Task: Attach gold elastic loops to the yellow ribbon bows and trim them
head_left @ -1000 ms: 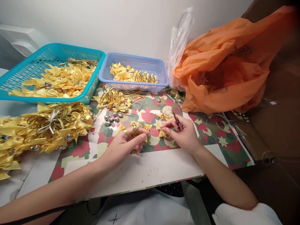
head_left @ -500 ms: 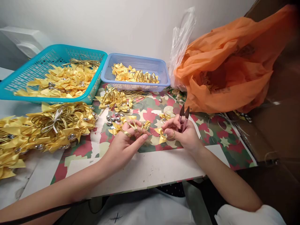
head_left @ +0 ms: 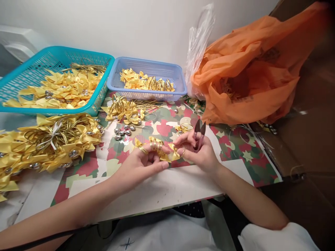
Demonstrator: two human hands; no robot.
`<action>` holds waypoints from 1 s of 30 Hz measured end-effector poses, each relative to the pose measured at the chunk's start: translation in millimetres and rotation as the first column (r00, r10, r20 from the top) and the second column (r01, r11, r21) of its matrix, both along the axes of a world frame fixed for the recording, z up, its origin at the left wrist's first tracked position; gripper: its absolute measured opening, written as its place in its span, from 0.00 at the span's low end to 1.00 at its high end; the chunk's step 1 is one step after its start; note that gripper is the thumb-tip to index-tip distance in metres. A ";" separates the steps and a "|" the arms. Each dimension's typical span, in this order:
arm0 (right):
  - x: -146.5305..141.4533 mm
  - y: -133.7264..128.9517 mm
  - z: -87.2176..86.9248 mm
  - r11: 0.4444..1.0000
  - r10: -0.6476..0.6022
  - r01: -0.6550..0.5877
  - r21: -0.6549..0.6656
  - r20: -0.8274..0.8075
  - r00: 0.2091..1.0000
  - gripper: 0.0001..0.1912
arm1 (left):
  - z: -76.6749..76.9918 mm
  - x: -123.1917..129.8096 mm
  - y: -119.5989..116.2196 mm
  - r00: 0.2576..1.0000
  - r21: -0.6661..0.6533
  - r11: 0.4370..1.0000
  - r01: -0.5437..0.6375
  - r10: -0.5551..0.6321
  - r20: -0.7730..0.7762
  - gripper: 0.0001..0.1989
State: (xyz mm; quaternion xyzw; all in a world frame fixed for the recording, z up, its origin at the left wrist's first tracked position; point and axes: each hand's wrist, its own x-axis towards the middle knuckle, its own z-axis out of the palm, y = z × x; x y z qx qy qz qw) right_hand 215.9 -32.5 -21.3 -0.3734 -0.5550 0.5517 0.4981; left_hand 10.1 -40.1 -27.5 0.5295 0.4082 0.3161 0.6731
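Note:
Gold wire loops (head_left: 156, 143) with yellow ribbon bows are threaded over the fingers of my left hand (head_left: 142, 167), whose index finger and thumb point right while the other fingers curl. My right hand (head_left: 206, 157) pinches a yellow ribbon bow (head_left: 175, 152) on a gold wire ring between thumb and index finger, close to the left fingertips. A pair of dark-bladed scissors (head_left: 199, 131) is tucked in the right hand, blades pointing up. Beyond the hands lie a ring with a bow (head_left: 183, 129) and several silver bells (head_left: 125, 131).
A teal basket (head_left: 90, 111) and a smaller blue basket (head_left: 146, 96) hold yellow bows. Bundled bows (head_left: 54, 139) lie at left, and more bows with gold wire (head_left: 124, 109) lie before the blue basket. An orange plastic bag (head_left: 240, 108) stands at right on the patterned table covering (head_left: 246, 148).
My hands have come closer together, bringing the bow in the right hand up to the left fingertips. My left index finger has straightened. The camera view has shifted slightly.

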 end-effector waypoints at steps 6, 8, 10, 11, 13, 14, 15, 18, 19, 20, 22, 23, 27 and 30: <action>-12.2 -12.2 -3.9 0.993 0.078 -0.088 0.077 0.127 0.989 0.22 | 0.6 8.4 -3.0 0.999 0.003 1.000 0.023 -0.023 -0.027 0.10; -7.5 -9.0 -3.0 0.989 0.049 -0.067 0.129 0.134 0.990 0.20 | 3.0 8.7 -1.5 1.000 -0.017 0.999 0.027 -0.027 0.016 0.10; 1.7 -0.9 -2.6 0.972 -0.142 0.099 0.211 0.204 0.969 0.18 | 4.8 6.9 -0.2 0.998 -0.069 0.997 0.031 -0.027 0.061 0.10; 7.2 4.4 -3.2 0.939 -0.287 0.216 0.268 0.263 0.921 0.17 | 5.2 5.5 0.3 0.997 -0.101 0.994 0.033 -0.025 0.079 0.10; 17.9 16.1 -6.4 0.845 -0.518 0.377 0.380 0.402 0.755 0.16 | 5.4 2.7 1.1 0.992 -0.161 0.986 0.047 -0.027 0.119 0.11; 22.4 21.5 -9.0 0.828 -0.553 0.390 0.403 0.469 0.688 0.16 | 5.3 1.7 1.4 0.990 -0.187 0.981 0.051 -0.025 0.138 0.11; 25.8 26.1 -12.0 0.836 -0.546 0.380 0.396 0.526 0.653 0.16 | 5.2 1.1 1.8 0.988 -0.209 0.977 0.048 -0.015 0.156 0.12; 29.0 33.3 -19.2 0.891 -0.453 0.350 0.288 0.577 0.679 0.18 | 6.0 1.6 3.0 0.975 -0.267 0.963 -0.023 0.080 0.207 0.13; 27.9 33.5 -20.1 0.902 -0.431 0.352 0.248 0.545 0.719 0.20 | 6.6 2.2 3.3 0.967 -0.275 0.959 -0.069 0.132 0.218 0.13; 26.2 32.7 -20.0 0.911 -0.413 0.356 0.210 0.495 0.764 0.21 | 7.2 2.8 3.6 0.956 -0.278 0.953 -0.119 0.185 0.226 0.13; 21.8 29.7 -17.2 0.925 -0.379 0.354 0.137 0.375 0.846 0.22 | 8.1 3.2 3.8 0.936 -0.274 0.938 -0.211 0.275 0.222 0.16; 19.7 27.8 -15.0 0.931 -0.365 0.350 0.105 0.321 0.874 0.24 | 8.1 3.0 3.8 0.929 -0.270 0.932 -0.243 0.304 0.212 0.18; 15.2 22.0 -6.8 0.942 -0.330 0.334 0.020 0.214 0.919 0.27 | 4.2 0.4 2.9 0.939 -0.227 0.934 -0.274 0.311 0.146 0.15; 15.7 19.8 -4.2 0.960 -0.273 0.279 -0.034 0.112 0.955 0.27 | 0.3 -0.2 1.8 0.953 -0.183 0.948 -0.260 0.282 0.110 0.13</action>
